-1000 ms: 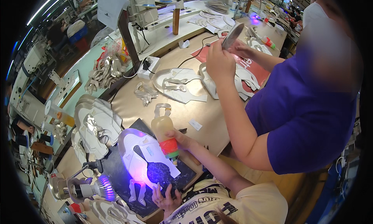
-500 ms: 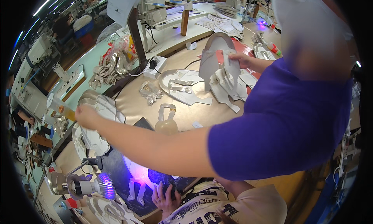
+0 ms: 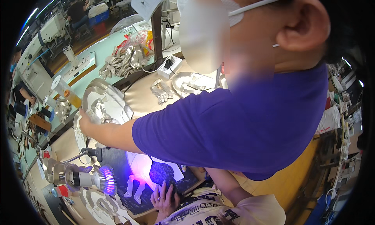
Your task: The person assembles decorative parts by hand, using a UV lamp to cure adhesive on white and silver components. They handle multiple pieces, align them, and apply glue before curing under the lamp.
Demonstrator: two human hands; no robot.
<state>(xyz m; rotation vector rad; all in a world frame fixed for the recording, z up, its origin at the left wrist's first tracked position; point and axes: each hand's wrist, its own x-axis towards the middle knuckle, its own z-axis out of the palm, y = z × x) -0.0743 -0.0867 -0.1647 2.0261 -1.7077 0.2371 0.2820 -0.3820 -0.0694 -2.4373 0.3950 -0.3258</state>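
Note:
My left hand (image 3: 166, 199) is near the bottom, fingers spread, fingertips against a dark speckled rounded piece (image 3: 162, 172). That piece lies over a white shoe-upper piece (image 3: 137, 162) on a dark work board (image 3: 113, 158). Pale strap cut-outs (image 3: 135, 189) of the upper glow under violet light. From my cream sleeve, my right forearm (image 3: 224, 182) runs up beneath a co-worker's purple sleeve, which hides my right hand. The co-worker's outstretched hand (image 3: 86, 123) is beside a clear plastic bottle with yellow contents (image 3: 70, 96) and a stack of shoe uppers (image 3: 111, 98).
A lit violet lamp (image 3: 103, 181) stands left of the board, by a black clamp (image 3: 93, 152). The co-worker's purple shirt (image 3: 242, 127) blocks much of the right side. A power strip (image 3: 170, 66), metallic strap pieces (image 3: 162, 90) and a silvery heap (image 3: 125, 61) are farther back.
The co-worker has leaned in leftward, their body now covering the far table and the uppers their other hand held. Their outstretched arm stays near the bottle. My left hand keeps its place.

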